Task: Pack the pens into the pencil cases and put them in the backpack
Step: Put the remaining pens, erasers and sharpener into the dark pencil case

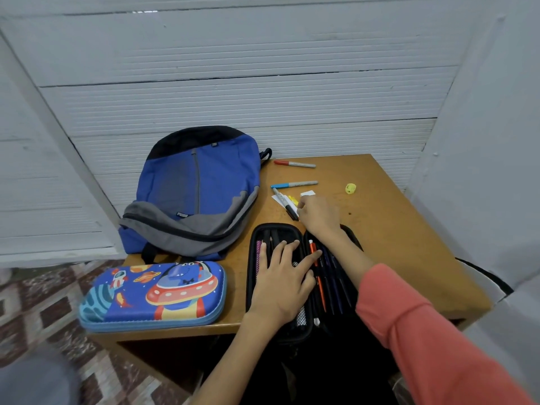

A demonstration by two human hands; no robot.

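Right hand touches the near end of the black marker, grasp unclear; it slants away leftward. Left hand, flat, steadies the pencil case.

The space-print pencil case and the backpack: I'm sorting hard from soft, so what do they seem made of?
The space-print pencil case: probably a moulded semi-rigid shell, smooth with slight sheen; its printed figures stand raised. The backpack: woven fabric, matte; it slumps and creases.

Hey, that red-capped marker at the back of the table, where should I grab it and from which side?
Pinch the red-capped marker mid-barrel, on the grey part, coming down from above. It lies flat on the table, cap toward the backpack, with nothing touching it, so both long sides are free.
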